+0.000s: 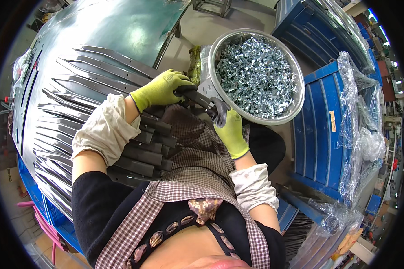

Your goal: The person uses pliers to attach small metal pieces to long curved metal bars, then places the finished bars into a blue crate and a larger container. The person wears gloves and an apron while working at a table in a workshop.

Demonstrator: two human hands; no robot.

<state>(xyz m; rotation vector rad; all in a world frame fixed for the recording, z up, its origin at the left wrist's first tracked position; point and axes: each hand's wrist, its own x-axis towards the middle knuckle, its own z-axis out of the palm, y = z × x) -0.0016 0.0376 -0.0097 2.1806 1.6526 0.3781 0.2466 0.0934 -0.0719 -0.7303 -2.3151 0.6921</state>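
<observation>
Both hands wear yellow-green gloves with dark fingertips. My left hand [161,91] is closed around the end part of a long dark strip [196,97], holding it above my lap. At that strip's tip, the fingers of my right hand [228,125] are pinched together. Whatever small piece they may hold there is hidden by the fingertips. More long dark strips [87,74] lie side by side on the table to my left, their near ends stacked beside my checked apron [191,148]. Just beyond my right hand stands a round tub [302,89] filled with small shiny metal clips [256,76].
The green-topped table [134,33] reaches away at the far left. Blue metal bins [318,130] draped with clear plastic wrap [361,139] stand on the right. A yellow-green bag [195,65] sits between table and tub. Pink tubing [42,224] hangs at the lower left.
</observation>
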